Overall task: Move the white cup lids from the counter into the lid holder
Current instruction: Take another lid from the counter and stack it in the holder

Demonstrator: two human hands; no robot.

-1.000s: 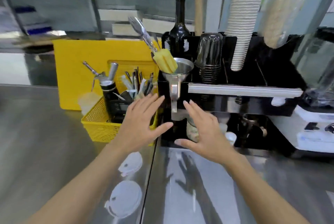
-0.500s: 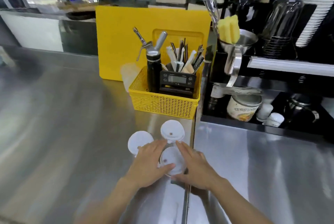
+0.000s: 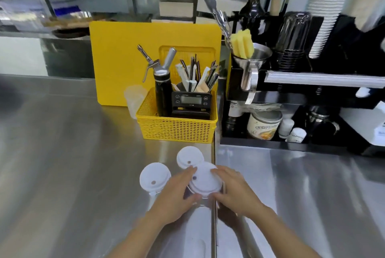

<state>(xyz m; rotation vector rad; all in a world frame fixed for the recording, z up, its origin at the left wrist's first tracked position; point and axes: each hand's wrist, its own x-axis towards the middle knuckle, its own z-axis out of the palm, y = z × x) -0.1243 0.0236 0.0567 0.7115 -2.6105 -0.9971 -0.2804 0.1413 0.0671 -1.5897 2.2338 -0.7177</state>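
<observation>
1. White cup lids, three in all, on the steel counter (image 3: 62,153) near its front edge, just ahead of the yellow basket (image 3: 177,128).
2. Middle lid (image 3: 205,179) clamped between both hands, tilted, with its near rim lifted off the counter.
3. Left hand (image 3: 177,197) on that lid's left rim, fingertips (image 3: 190,171) at the far side and thumb at the near side.
4. Right hand (image 3: 235,191) on the lid's right rim, fingers curled over the far edge, thumb tucked under the near edge.
5. Far lid (image 3: 188,156) flat on the counter, partly tucked behind the held lid, closest to the basket.
6. Left lid (image 3: 154,178) flat on the counter just beside the left hand, small sip hole facing up.
7. Counter seam (image 3: 214,226) directly under the held lid, running toward the front edge.
8. Basket toward the counter's back, holding a black whipped-cream siphon (image 3: 163,89), a digital timer (image 3: 191,99) and a bundle of wrapped straws (image 3: 198,76).
9. Yellow cutting board (image 3: 125,53) upright behind the basket, clear plastic cup (image 3: 134,97) at its foot.
10. Black organiser rack (image 3: 291,141) at the counter's right back corner, carrying a metal funnel (image 3: 252,60) with a yellow sponge (image 3: 242,43), stacked dark cups (image 3: 291,39) and a tall white paper-cup stack (image 3: 327,8).
11. Lid holder: cannot tell which compartment of the rack.
</observation>
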